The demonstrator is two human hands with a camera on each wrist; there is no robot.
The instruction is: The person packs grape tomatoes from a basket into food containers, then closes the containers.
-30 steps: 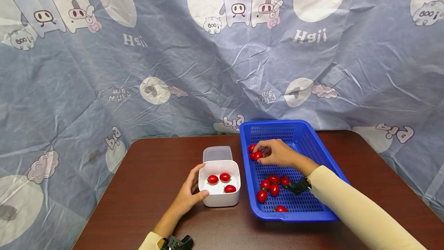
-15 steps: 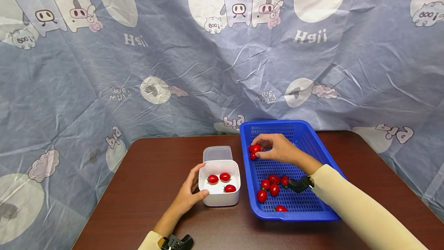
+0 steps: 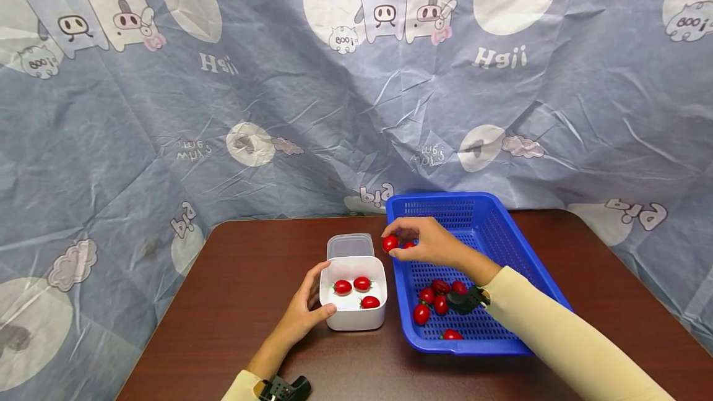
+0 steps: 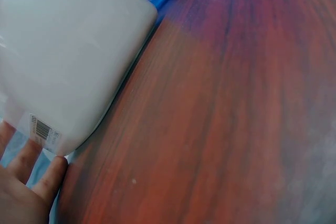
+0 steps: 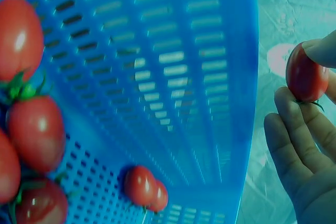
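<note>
My right hand (image 3: 414,246) pinches a red cherry tomato (image 3: 389,243) just above the left rim of the blue basket (image 3: 490,221), near the white box. The right wrist view shows that tomato (image 5: 306,78) held between fingertips. My left hand (image 3: 305,313) grips the left side of the white box (image 3: 353,319), which holds three tomatoes (image 3: 362,283). In the left wrist view the box (image 4: 68,56) fills the upper left, with my fingers (image 4: 31,174) against it. Several tomatoes (image 3: 433,303) lie in the basket; one more (image 3: 410,245) sits behind my right hand.
The clear lid (image 3: 349,245) lies on the brown table (image 3: 245,277) just behind the box. A blue printed cloth (image 3: 278,110) hangs behind the table. Black wrist cameras (image 3: 462,301) are strapped to both arms.
My right hand lifted a tomato from the basket's far left corner and carried it left, over the rim toward the white box. My left hand kept its hold on the box.
</note>
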